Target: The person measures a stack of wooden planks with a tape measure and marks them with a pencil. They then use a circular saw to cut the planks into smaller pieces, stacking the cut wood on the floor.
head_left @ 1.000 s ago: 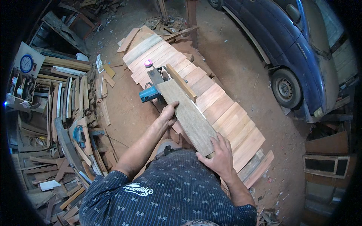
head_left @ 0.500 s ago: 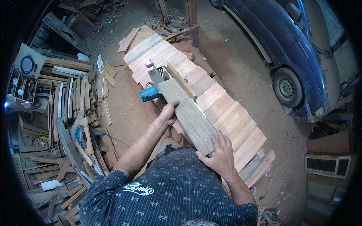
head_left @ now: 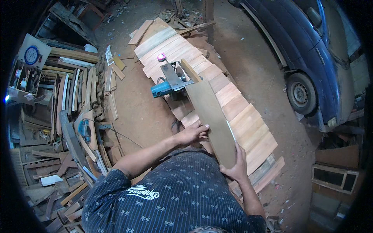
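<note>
A long flat wooden plank [head_left: 213, 120] slants away from my body. My left hand [head_left: 193, 134] is closed on its left edge, thumb on top. At the near end, my right hand [head_left: 237, 166] grips the right edge and corner. The plank's far end meets the near edge of an upturned circular saw [head_left: 176, 79] with a metal plate and a teal motor housing [head_left: 160, 89]. Its round blade shows through the plate. A narrow wooden strip [head_left: 191, 70] stands along the right side of the saw, like a fence.
Pale boards [head_left: 237, 105] lie side by side in a long row beneath the saw and plank. A pink tape measure [head_left: 161, 57] rests on them. Stacked timber [head_left: 74, 89] and offcuts fill the left. A blue car [head_left: 303, 50] stands at the right, above an old wooden frame [head_left: 334, 178].
The plank has come back toward my body, uncovering the saw's plate and blade. My left hand has drawn nearer to me along with it. The view has shifted slightly.
</note>
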Demonstrator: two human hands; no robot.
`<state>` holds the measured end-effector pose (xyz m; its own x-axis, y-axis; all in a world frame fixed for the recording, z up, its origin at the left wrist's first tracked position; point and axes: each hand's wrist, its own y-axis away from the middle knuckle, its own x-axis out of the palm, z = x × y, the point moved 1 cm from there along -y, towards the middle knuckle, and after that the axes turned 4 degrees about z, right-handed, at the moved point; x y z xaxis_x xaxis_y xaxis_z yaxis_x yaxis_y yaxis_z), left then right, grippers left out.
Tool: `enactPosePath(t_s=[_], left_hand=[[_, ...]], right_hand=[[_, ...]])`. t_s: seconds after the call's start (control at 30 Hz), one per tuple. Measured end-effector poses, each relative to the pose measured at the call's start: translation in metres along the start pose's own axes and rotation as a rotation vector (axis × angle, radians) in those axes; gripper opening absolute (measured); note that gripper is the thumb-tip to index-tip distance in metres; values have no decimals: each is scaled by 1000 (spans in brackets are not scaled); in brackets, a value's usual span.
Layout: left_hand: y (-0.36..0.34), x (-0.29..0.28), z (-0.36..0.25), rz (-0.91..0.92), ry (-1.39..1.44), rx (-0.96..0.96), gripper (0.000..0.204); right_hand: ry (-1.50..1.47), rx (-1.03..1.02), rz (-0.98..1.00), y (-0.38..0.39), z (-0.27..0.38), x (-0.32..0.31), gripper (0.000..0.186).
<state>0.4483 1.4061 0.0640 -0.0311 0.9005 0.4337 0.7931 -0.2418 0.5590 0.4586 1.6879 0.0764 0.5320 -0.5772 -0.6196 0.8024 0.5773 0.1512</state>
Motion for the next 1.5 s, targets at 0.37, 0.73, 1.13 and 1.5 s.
enactPosePath(t_s=[0.37,0.73,1.13,1.5], left_hand=[[-18,-203,-62,-780,-1352,415,32],[-73,-258,-76,-337,-1323,59,53],[-79,-264,-95,-214,-662,-359,50],[-87,-281,-98,-204,-553,-339,47]], right_hand=[[136,536,-383,21,-118,97,86],[-1856,281,49,-279,6,278,29],[-2417,-234,525,-365,17,332,30],[-2288,-48,78,-365,44,326,34]])
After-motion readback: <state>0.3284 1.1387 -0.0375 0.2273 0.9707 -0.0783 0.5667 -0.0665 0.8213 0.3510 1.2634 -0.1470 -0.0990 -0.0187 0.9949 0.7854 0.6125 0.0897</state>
